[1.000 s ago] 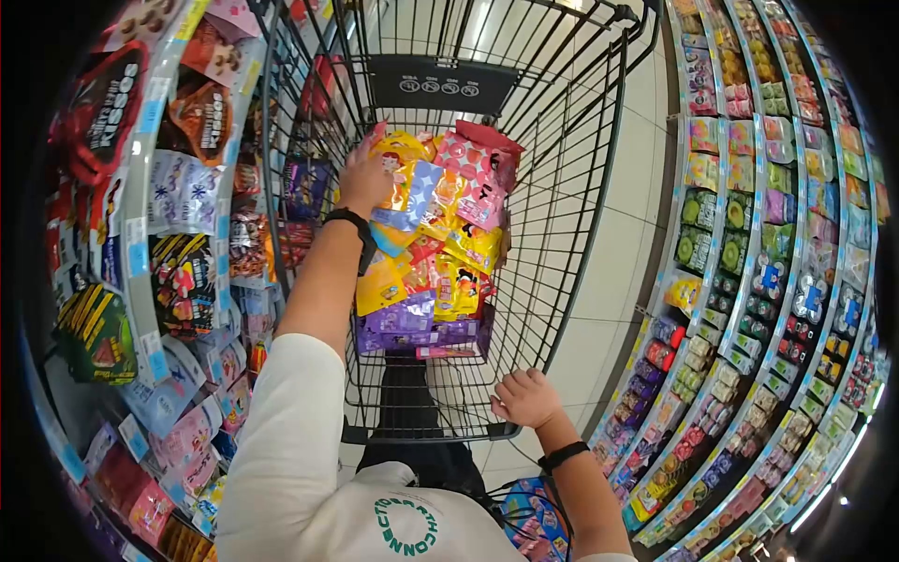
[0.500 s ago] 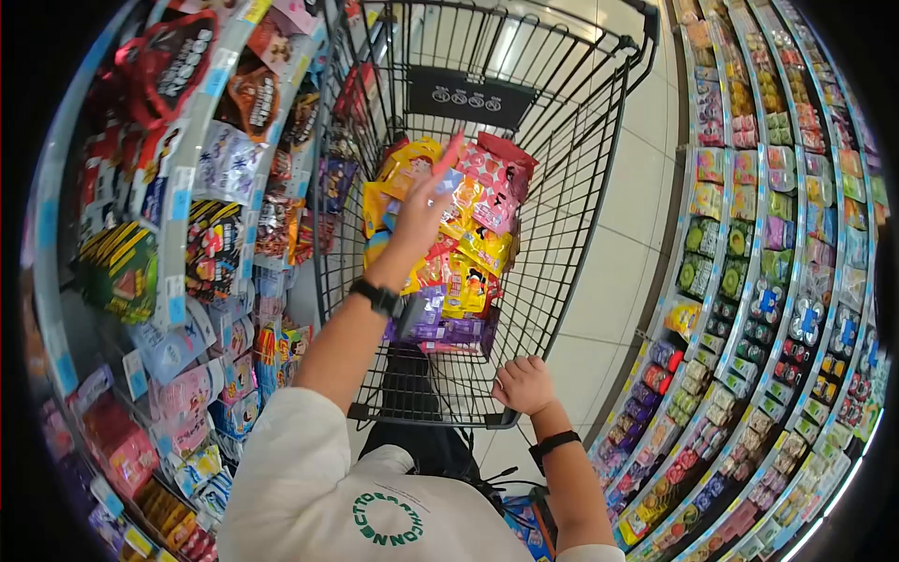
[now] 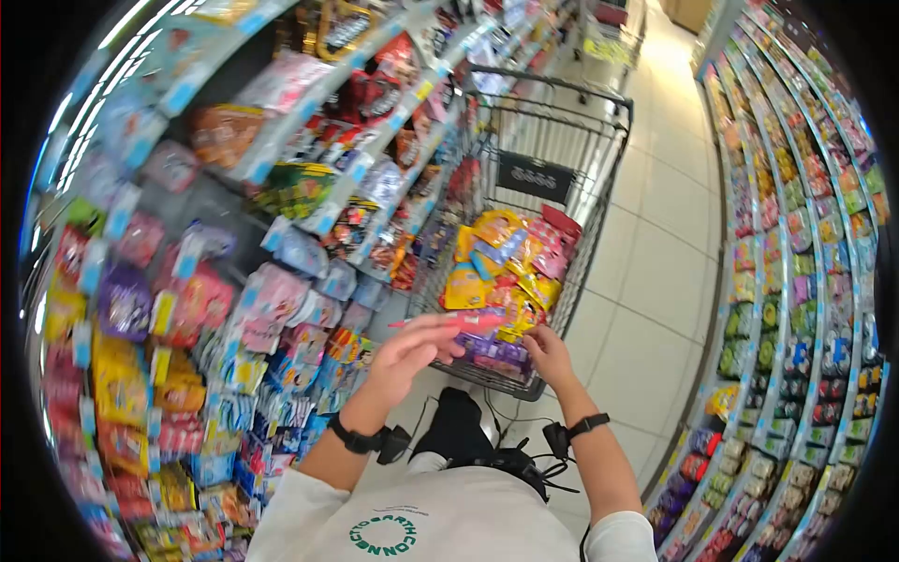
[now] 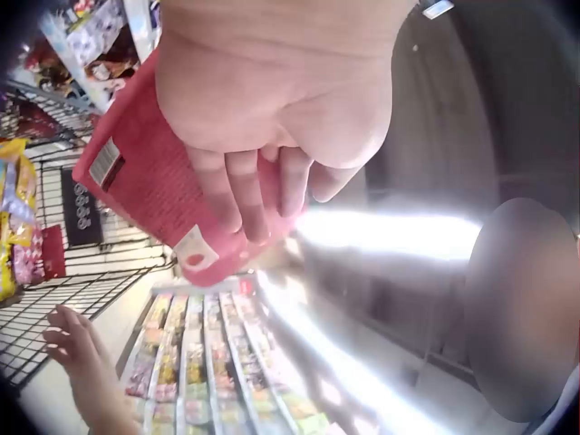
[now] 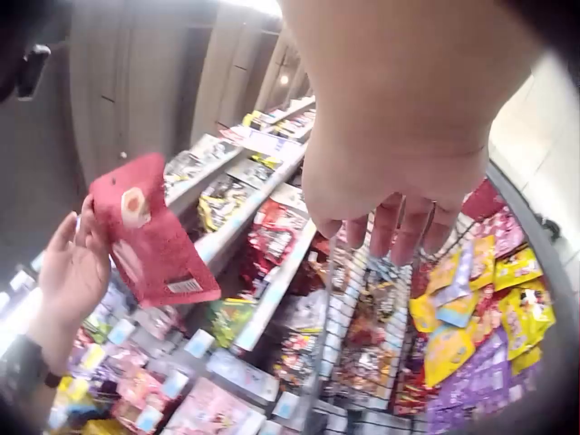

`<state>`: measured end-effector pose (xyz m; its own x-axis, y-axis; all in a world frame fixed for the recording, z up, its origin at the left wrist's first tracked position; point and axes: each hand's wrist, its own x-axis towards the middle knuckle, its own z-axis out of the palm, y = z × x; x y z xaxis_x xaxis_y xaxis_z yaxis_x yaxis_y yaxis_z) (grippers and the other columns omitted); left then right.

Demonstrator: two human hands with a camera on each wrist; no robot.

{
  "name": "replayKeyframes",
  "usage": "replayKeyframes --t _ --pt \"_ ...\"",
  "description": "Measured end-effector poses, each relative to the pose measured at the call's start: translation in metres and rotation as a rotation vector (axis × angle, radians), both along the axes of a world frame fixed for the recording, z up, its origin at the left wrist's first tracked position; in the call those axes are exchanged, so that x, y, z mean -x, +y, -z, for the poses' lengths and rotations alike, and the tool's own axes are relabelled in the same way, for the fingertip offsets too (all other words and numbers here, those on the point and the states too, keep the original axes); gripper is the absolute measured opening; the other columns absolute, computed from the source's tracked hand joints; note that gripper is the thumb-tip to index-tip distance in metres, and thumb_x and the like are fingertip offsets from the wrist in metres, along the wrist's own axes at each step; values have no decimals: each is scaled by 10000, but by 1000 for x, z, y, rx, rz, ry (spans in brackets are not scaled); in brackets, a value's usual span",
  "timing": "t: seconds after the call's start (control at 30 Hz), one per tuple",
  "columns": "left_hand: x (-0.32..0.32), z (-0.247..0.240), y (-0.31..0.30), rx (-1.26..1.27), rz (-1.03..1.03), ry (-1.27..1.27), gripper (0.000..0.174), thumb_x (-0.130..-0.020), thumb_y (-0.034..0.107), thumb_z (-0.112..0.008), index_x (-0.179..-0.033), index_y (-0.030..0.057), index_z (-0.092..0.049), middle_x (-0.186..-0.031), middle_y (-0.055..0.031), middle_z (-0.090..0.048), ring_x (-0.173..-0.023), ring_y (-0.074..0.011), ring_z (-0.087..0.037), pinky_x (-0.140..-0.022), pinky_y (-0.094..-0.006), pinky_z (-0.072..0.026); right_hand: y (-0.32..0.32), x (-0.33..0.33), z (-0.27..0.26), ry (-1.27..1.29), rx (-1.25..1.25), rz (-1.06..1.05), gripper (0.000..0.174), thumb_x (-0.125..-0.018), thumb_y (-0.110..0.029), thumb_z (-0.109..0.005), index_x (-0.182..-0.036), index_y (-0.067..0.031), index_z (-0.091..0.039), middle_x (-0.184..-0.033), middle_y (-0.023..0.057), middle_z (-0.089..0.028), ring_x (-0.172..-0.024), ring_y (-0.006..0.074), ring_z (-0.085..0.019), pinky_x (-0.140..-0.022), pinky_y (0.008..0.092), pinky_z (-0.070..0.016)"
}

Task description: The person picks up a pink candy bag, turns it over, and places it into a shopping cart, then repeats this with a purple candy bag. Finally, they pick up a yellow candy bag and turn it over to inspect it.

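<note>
My left hand [image 3: 407,356] holds a red-pink snack pouch [image 5: 154,240] in front of the body, fingers on one face of it. A barcode and a pale picture patch show on the pouch in both wrist views, while the head view shows it nearly edge-on. My right hand [image 3: 548,354] is over the near end of the wire shopping cart [image 3: 534,176], its fingers loosely bent and holding nothing. Inside the cart lie yellow packets [image 3: 468,286], a pink dotted bag [image 3: 552,245] and purple packets [image 3: 492,356].
Shelves of bagged sweets [image 3: 192,309] stand close along the left side. Another stocked shelf [image 3: 777,244] lines the right, across the tiled aisle floor [image 3: 637,253]. Farther up the aisle is a second cart [image 3: 609,47].
My left hand has come out of the cart toward the body, bringing the pouch. The right hand has uncurled from its earlier place at the cart's near edge. The view has swung left.
</note>
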<state>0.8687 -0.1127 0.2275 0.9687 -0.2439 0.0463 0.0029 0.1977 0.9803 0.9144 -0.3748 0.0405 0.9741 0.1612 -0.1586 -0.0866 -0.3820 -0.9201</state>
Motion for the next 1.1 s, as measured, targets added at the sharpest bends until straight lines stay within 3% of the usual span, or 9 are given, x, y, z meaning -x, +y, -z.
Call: replayKeyframes --t 0.13,0.3,0.47,0.7,0.73,0.77,0.83,0.87,1.1 --pt "101 -47 7 95 -241 -169 306 -915 231 -532 -925 -40 -672 -1037 -156 -598 -871 -209 -602 -813 -325 -468 12 25 -66 46 -328 -222 286 -896 -260 -587 -1062 -27 -596 -932 40 -616 -853 139 -584 -750 293 -464" --pt "188 -95 14 54 -163 -162 494 -880 345 -574 -505 25 -543 -621 -85 -576 -552 -142 -480 -529 -242 -357 71 82 -158 384 -683 -818 404 -950 -278 -498 -1261 -21 -471 -1123 66 -566 -1040 146 -534 -870 281 -455" --pt "257 -124 8 223 -409 -12 464 -911 377 -530 -572 106 -367 -570 46 -357 -518 -49 -324 -467 -217 -267 117 151 -163 692 -614 -1335 589 -905 -408 -528 -1314 8 -449 -1301 109 -524 -1157 187 -513 -993 346 -405" --pt "328 -86 62 -5 -597 26 340 -923 246 -562 -649 92 -432 -661 68 -417 -608 -25 -350 -553 -193 -319 148 188 -162 944 -634 -1150 1028 -736 -803 -378 -1383 -5 -351 -1429 146 -374 -1319 267 -357 -1079 439 -289" --pt "336 -78 69 8 -573 68 328 -898 166 -603 -656 100 -392 -688 74 -392 -641 -23 -345 -592 -202 -339 155 191 -161 1007 -784 -1098 888 -784 -714 -491 -1325 -11 -440 -1290 139 -525 -1147 232 -534 -947 379 -437" --pt "343 -75 78 17 -581 51 328 -898 166 -603 -656 100 -392 -688 74 -392 -641 -23 -345 -592 -202 -339 166 192 -170 997 -767 -1109 888 -784 -714 -491 -1325 -11 -440 -1290 139 -525 -1147 232 -534 -947 379 -437" --pt "360 -67 96 71 -458 62 368 -874 123 -618 -645 95 -331 -677 44 -366 -660 -61 -345 -613 -233 -336 182 196 -193 659 -93 -1387 586 -849 -489 -596 -1197 -20 -551 -1002 68 -651 -783 143 -625 -678 259 -497" --pt "367 -57 110 70 -446 44 339 -858 80 -623 -685 96 -331 -687 50 -347 -668 -64 -360 -632 -225 -352 193 213 -212 673 -201 -1354 350 -838 -285 -649 -1079 -35 -605 -779 -15 -632 -533 66 -518 -497 185 -409" --pt "429 -25 223 96 -844 36 158 -851 97 -638 -957 64 -526 -856 20 -550 -774 -61 -513 -709 -229 -436 311 299 -225 642 -235 -877 314 -859 -268 -625 -1081 -47 -605 -824 5 -633 -633 84 -562 -493 234 -419"
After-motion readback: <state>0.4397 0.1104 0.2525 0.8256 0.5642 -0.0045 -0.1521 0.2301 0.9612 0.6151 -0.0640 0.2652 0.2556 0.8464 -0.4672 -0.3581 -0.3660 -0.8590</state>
